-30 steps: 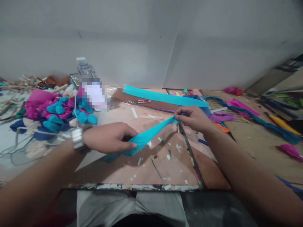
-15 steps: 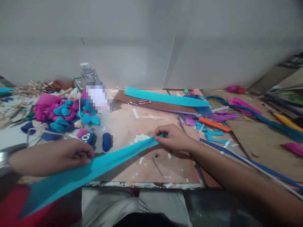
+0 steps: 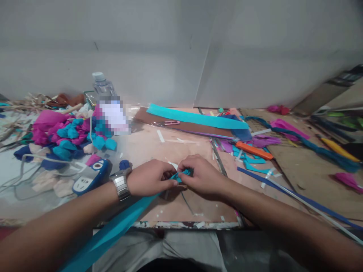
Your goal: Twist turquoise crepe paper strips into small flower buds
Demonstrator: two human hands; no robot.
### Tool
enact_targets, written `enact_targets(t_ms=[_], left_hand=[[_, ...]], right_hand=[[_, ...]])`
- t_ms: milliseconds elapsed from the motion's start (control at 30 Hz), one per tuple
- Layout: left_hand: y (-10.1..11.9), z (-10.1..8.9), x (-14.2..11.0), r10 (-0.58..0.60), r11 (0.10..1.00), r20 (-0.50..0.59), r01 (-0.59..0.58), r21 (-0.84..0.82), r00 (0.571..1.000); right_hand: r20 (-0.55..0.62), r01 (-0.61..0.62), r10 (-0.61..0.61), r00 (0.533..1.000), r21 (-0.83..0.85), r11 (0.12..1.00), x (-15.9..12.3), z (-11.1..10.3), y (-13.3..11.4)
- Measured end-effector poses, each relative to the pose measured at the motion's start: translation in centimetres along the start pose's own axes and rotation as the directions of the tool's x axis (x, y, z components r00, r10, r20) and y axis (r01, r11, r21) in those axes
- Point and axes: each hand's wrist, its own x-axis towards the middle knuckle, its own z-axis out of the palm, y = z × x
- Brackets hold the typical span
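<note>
Turquoise strip [image 3: 116, 230]: its bunched end sits between both hands, nearer the person than the bottle [image 3: 103, 88] and to its right; the loose length trails below the bottle's spot, over the table edge [image 3: 181, 224].
Left hand [image 3: 153, 179]: thumb and fingertips pinch the bunched end.
Right hand [image 3: 202, 175]: thumb and forefinger pinch the same bunch, the other fingers curled; the exact contact is partly hidden.
Loosening: the folds may spring open if either pinch slackens, since the hanging length probably pulls on them.
Snagging: the flaked edge or the metal watch [image 3: 122, 187], in front of the bottle, could catch and tear the strip.
Power block [image 3: 92, 177]: in front of the bottle, near the watch; a sideways swing of the left hand might shove it.
Orange cutter [image 3: 253, 150]: well right of the bottle; whether its blade is out cannot be told, so a careless reach could cut.
Bottle contents: capped, clear above, blurred below; any liquid cannot be told.
Clear wrapper [image 3: 156, 123]: right of the bottle, apparently holding brown material [image 3: 193, 129]; a flat turquoise band [image 3: 198, 118] lies across, inside or on top unclear.
</note>
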Motion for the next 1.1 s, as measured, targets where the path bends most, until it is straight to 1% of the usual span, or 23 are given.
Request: enact_targets(t_ms=[33,100,200,267,333,433,500,600,667,800,933,1033,1100], left_hand=[[-0.2,0.3,0.6,0.02,1.0,0.0,-0.02,-0.003,1.0],[-1.0,0.7,1.3,0.016,0.999,0.026,-0.015,-0.051,1.0],[-2.5,0.9,1.6,-0.002,0.98,0.079,0.018,-0.198,0.997],[-3.1,1.0,1.6,-0.001,0.958,0.099,0.03,-0.287,0.995],[-3.5,1.2,1.5,0.001,0.941,0.093,0.03,-0.337,0.996],[-3.7,1.7,1.4,0.005,0.933,0.056,0.015,-0.361,0.998],[-3.7,2.0,1.3,0.014,0.914,0.046,0.006,-0.405,0.999],[-3.8,2.5,0.9,0.049,0.829,0.103,0.018,-0.559,0.993],[-3.8,2.7,0.7,0.066,0.774,0.125,0.028,-0.632,0.99],[-3.9,3.0,0.6,0.06,0.732,0.142,0.053,-0.679,0.988],[-3.7,3.3,0.6,0.011,0.668,0.182,0.129,-0.733,0.983],[-3.5,3.4,0.6,-0.015,0.661,0.2,0.16,-0.733,0.98],[-3.4,3.3,0.6,0.0,0.651,0.207,0.157,-0.743,0.978]], right_hand=[[-0.009,0.023,-0.023,1.0,-0.001,1.0,-0.1,0.0,0.1],[-0.018,0.087,-0.087,0.996,0.01,0.996,-0.2,0.0,0.4],[-0.004,0.187,-0.187,0.982,0.017,0.982,-0.4,-0.2,0.9],[0.008,0.223,-0.223,0.975,0.012,0.975,-0.4,-0.2,1.3],[0.01,0.242,-0.242,0.97,0.02,0.97,-0.4,-0.2,1.5],[-0.006,0.256,-0.256,0.967,0.015,0.967,-0.4,0.0,1.6],[-0.028,0.259,-0.259,0.965,-0.021,0.966,-0.4,0.1,1.6],[-0.044,0.281,-0.284,0.958,-0.062,0.958,-0.4,0.2,1.7],[-0.046,0.301,-0.305,0.951,-0.071,0.951,-0.3,0.2,1.7],[-0.04,0.323,-0.325,0.945,-0.05,0.945,-0.1,0.3,1.6],[-0.071,0.334,-0.336,0.939,-0.04,0.942,-0.1,0.4,1.6],[-0.098,0.339,-0.342,0.934,-0.054,0.939,-0.1,0.5,1.6],[-0.107,0.354,-0.36,0.927,-0.068,0.933,-0.1,0.4,1.6]])
